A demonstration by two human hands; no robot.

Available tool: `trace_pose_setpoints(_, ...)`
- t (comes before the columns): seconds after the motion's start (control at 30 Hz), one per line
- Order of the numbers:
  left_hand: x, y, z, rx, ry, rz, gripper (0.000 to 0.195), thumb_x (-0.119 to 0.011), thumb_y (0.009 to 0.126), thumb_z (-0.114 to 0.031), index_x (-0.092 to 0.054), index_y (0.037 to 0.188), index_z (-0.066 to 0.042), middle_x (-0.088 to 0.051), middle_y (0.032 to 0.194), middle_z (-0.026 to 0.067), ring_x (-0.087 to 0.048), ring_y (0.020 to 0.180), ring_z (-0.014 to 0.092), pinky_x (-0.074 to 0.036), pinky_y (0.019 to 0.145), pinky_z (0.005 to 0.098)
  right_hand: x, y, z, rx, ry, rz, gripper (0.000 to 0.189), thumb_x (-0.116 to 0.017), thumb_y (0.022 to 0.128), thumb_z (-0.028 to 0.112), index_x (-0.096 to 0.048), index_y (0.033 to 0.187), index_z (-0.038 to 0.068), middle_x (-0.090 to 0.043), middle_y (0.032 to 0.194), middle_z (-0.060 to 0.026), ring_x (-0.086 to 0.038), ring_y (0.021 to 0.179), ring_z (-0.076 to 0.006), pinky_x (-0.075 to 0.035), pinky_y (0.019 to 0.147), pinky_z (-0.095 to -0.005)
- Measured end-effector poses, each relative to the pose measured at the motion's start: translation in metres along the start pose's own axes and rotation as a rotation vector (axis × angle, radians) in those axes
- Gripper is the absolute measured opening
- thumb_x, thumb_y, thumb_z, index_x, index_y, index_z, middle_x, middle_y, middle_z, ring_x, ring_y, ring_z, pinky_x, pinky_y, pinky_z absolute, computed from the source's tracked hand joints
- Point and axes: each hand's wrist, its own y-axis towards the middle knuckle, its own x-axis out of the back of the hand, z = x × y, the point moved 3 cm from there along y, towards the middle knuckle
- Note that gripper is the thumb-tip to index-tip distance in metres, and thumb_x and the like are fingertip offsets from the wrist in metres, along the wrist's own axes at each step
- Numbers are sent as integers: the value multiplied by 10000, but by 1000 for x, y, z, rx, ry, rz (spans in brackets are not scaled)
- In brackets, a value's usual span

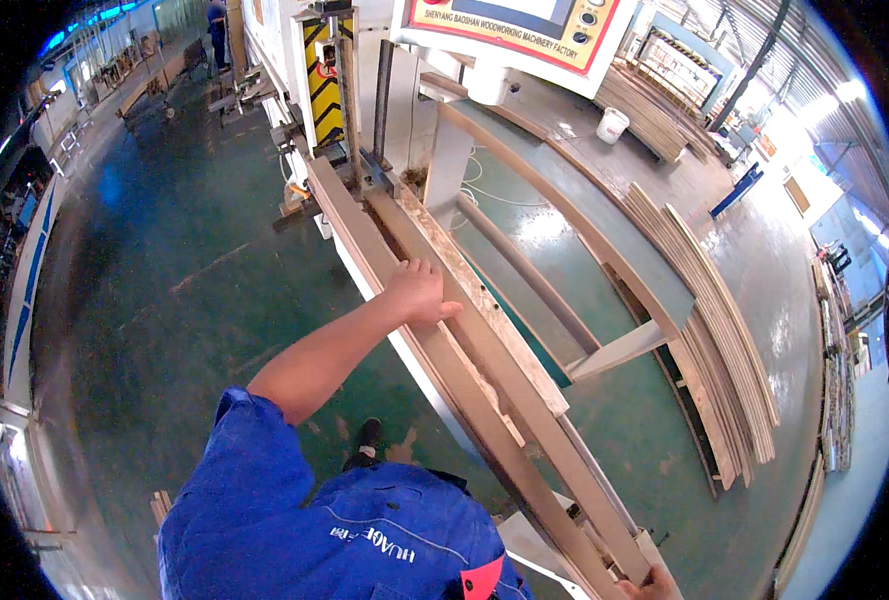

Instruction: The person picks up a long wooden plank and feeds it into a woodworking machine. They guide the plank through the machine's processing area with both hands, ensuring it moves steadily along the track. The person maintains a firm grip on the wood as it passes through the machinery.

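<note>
Two long wooden boards lie side by side on a machine bed, running from upper left to lower right, with a narrow gap between them. My left hand (pixel 418 292) rests across the near board (pixel 482 420), fingers curled over its edge into the gap and the thumb pointing at the far board (pixel 534 420). At the bottom right, my right hand (pixel 650 585) grips the end of the far board, partly cut off by the picture's rim. A rough-edged wood strip (pixel 482 382) lies along the gap. Beside the far board runs a pale, worn wooden rail (pixel 482 292).
A machine head with a yellow-and-black striped guard (pixel 324 90) stands at the boards' far end. Above hangs a control panel (pixel 512 37). To the right are a side frame (pixel 564 195), stacked planks (pixel 707 330) and a white bucket (pixel 612 125). A person (pixel 217 34) stands far off.
</note>
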Motion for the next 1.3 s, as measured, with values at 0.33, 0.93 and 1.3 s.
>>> trace_pose_setpoints(0.33,9,31,10,-35,144,242,1180,-650,775,-854,-555,1385,151,-520,1444,360,-535,1347,459,-423,1140,527,-46,43,41,141,-255,13,802,-908,693,643,-714,1235,85,-618,682,-90,-607,615,-244,-485,568,-430)
trace_pose_setpoints(0.93,-7,86,58,59,241,225,858,-755,757,-759,-766,1227,-42,-646,1400,234,-507,1414,419,-467,1093,544,-83,121,166,-66,-208,219,653,-952,645,559,-640,854,25,-706,756,-173,-703,769,-420,-545,692,-481)
trace_pose_setpoints(1.3,6,68,53,203,-43,84,340,-667,817,-207,-803,1093,-62,-733,1249,206,-689,1204,381,-558,997,493,-155,193,277,88,-217,179,696,-863,722,655,-626,855,14,-708,815,-203,-696,814,-427,-534,721,-529)
